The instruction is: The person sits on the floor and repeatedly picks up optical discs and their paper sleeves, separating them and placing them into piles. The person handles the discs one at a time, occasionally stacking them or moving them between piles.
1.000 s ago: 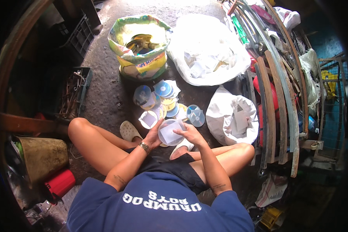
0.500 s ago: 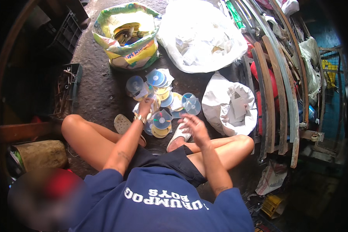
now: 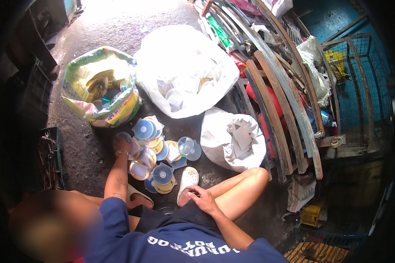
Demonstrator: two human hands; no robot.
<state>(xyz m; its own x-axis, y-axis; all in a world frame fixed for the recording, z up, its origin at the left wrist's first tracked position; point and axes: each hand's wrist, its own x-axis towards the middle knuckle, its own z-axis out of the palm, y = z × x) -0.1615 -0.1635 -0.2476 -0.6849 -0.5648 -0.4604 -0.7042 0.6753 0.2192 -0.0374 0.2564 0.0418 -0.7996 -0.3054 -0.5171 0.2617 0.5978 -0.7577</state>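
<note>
Dark, rough concrete floor point(image 3: 83, 153), glare at far end; view has swung vs. 1 s ago, so pile & sacks now sit further L in frame & more of the blue-walled corner w/ wire cage point(image 3: 360, 87) shows on R.

Biggest change: hands. 1 s ago both held a clear round case w/ a white sheet on it, over the lap; 0.5 s ago they'd split, L hand over near L part of pile, R hand raised w/ fingers spread. Now L hand point(image 3: 124, 143) has gone further out, arm nearly straight, & touches a round case point(image 3: 117, 139) at far L end of the disc pile point(image 3: 156, 144); can't tell if fingers are closed on it. R hand point(image 3: 202, 201) has dropped back toward the lap, just above R leg, fingers loosely bent & a bit apart, nothing visible in it.

Pile otherwise much as 0.5 s ago: blue & yellow discs w/ paper bits, on floor b/w feet & sacks. Blue disc point(image 3: 163, 173) lies on a yellow one at near edge, same as then.

Same places on floor: printed sack point(image 3: 81, 103) w/ yellowish pcs., big white bag point(image 3: 175, 52), small white sack point(image 3: 213, 140) w/ pale sheets, beside wood bars point(image 3: 272, 118).
</note>
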